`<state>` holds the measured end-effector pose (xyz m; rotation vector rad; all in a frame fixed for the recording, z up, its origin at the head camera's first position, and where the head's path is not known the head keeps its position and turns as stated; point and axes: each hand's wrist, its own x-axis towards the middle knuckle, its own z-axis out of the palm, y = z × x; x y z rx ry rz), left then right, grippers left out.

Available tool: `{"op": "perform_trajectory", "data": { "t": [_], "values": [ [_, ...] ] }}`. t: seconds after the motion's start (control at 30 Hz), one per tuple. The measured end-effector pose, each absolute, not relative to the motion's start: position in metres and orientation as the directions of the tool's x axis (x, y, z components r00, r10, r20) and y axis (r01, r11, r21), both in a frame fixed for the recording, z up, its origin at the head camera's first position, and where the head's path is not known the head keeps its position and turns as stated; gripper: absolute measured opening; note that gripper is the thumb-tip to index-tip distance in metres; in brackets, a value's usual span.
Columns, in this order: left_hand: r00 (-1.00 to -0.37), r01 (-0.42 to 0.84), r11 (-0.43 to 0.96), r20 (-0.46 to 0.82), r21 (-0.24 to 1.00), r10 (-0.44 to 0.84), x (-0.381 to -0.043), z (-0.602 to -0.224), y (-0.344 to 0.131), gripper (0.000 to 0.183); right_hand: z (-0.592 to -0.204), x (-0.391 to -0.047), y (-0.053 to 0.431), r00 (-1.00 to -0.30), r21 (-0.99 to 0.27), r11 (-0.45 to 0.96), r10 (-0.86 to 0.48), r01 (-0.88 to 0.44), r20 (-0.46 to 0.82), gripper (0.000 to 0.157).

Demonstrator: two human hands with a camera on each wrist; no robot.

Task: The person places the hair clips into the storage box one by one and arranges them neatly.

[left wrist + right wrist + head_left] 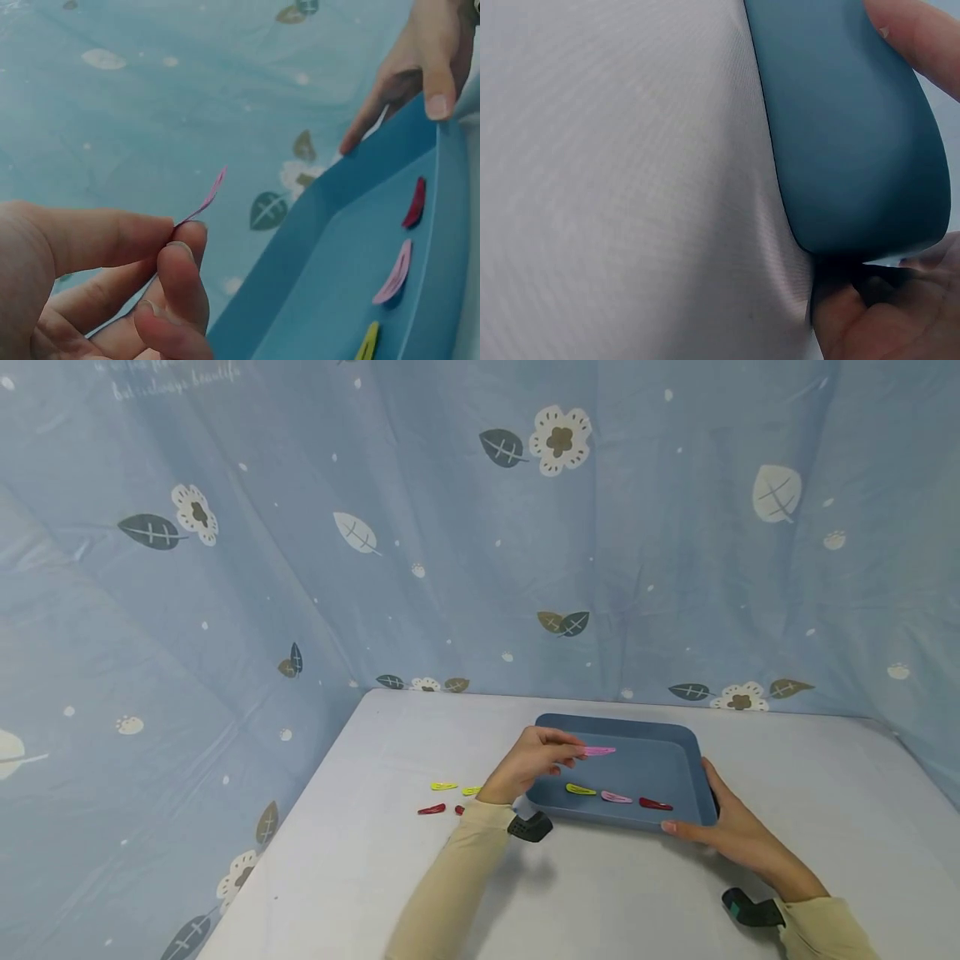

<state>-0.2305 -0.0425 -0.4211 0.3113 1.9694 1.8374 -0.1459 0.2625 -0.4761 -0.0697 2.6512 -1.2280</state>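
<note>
My left hand (527, 761) pinches a pink snap hair clip (599, 751) between thumb and fingertips, held over the left part of a blue tray (615, 726). In the left wrist view the clip (213, 193) sticks out past the fingertips. Inside the tray, along its near side, lie a yellow hair clip (581, 789), a pale pink hair clip (617, 797) and a dark red hair clip (656, 804). My right hand (738, 835) grips the tray's near right corner, thumb on the near rim and fingers along the right side.
Left of the tray, on the white table (360, 868), lie two yellow clips (444, 786) and two red clips (431, 809), partly covered by the left forearm (457, 877). A blue patterned curtain (450, 568) hangs behind the table and along its left.
</note>
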Motion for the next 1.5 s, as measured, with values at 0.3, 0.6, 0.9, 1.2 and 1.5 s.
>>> {"op": "perform_trajectory", "data": {
  "t": [0.3, 0.6, 0.9, 1.2, 1.5],
  "values": [
    [-0.878, -0.141, 0.062, -0.154, 0.988, 0.452, -0.230, -0.428, -0.021, 0.014, -0.477, -0.146, 0.263, -0.975, -0.768, 0.639, -0.143, 0.041, -0.171, 0.122],
    [-0.876, -0.172, 0.028, -0.166, 0.985, 0.453, -0.228, -0.434, -0.003, 0.015, -0.476, -0.145, 0.264, -0.976, -0.765, 0.643, -0.137, 0.044, -0.171, 0.123],
    [-0.863, -0.153, 0.043, -0.154, 0.987, 0.480, -0.226, -0.439, 0.012, 0.013, -0.476, -0.145, 0.264, -0.973, -0.776, 0.629, -0.145, 0.049, -0.179, 0.122],
    [-0.862, -0.169, 0.061, -0.178, 0.984, 0.474, -0.229, -0.443, 0.026, 0.010, -0.474, -0.145, 0.264, -0.972, -0.770, 0.636, -0.142, 0.057, -0.189, 0.123],
    [-0.871, -0.153, 0.096, -0.180, 0.984, 0.457, -0.228, -0.447, 0.037, 0.011, -0.475, -0.146, 0.264, -0.970, -0.768, 0.637, -0.141, 0.063, -0.197, 0.123]
  ]
}}
